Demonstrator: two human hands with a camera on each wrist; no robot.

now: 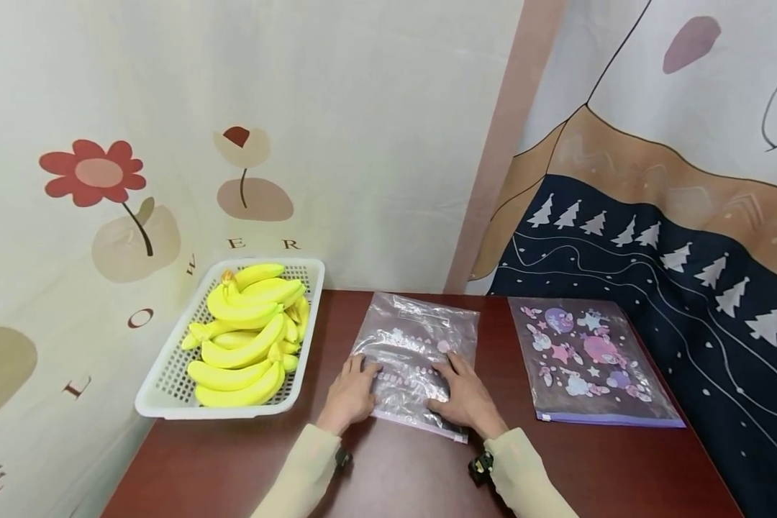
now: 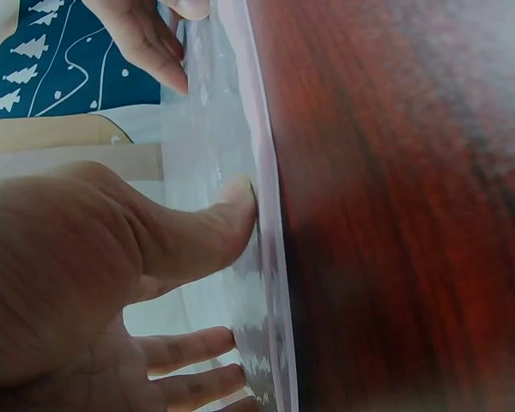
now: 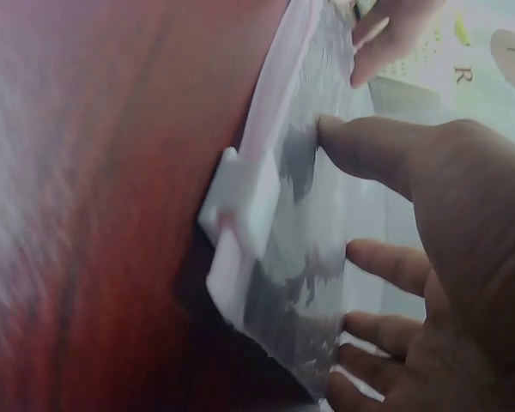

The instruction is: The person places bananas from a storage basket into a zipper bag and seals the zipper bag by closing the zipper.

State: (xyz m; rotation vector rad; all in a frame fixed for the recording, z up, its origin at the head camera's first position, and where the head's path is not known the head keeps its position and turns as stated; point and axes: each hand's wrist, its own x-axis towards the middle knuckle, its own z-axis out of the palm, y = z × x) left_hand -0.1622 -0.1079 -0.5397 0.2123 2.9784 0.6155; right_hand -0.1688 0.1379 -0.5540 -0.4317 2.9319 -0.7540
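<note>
A clear plastic zipper bag with a faint pink print lies flat in the middle of the table. My left hand rests on its left side, fingers spread and thumb turned inward. On the right side, my right hand touches the film in the same way, with its fingertips down. A pale pink zip strip runs along the bag's near edge. In the right wrist view a white slider sits on that strip near the corner. Neither hand pinches the film.
To the left stands a white plastic basket piled with several yellow bananas. A second zipper bag with a colourful cartoon print and a purple zip lies at the right. Behind the dark red table hang printed curtains.
</note>
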